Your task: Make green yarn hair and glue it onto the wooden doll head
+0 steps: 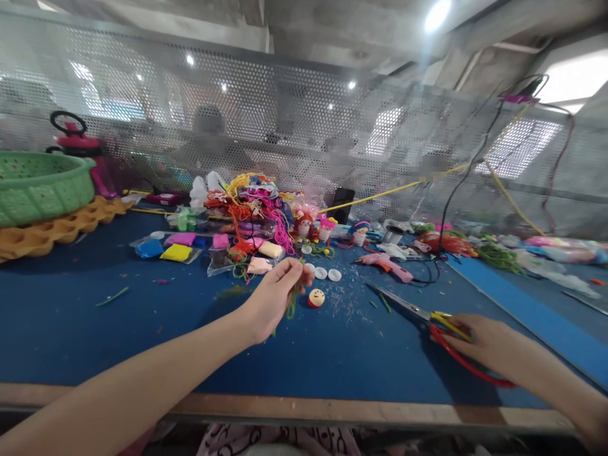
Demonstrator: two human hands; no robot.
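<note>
My left hand (280, 291) is closed in a pinch on green yarn (291, 305), whose strands hang below the fingers. On the right, my right hand (484, 342) grips the scissors (422, 312) by their red and yellow handles. The blades point left, close to the blue tabletop (332, 361). A small round doll head (316, 298) with a drawn face and a red base sits just right of my left hand. Behind it lie white round caps (334, 275). Short green yarn scraps (384, 303) lie near the scissor tips.
A pink glue gun (387, 266) lies behind the scissors, its cord running right. A tangled yarn pile (256, 202), small finished dolls (360, 232) and coloured clay packets (177, 253) stand at the back. A green basket (42, 190) is at left. A perforated metal screen (285, 120) rises behind.
</note>
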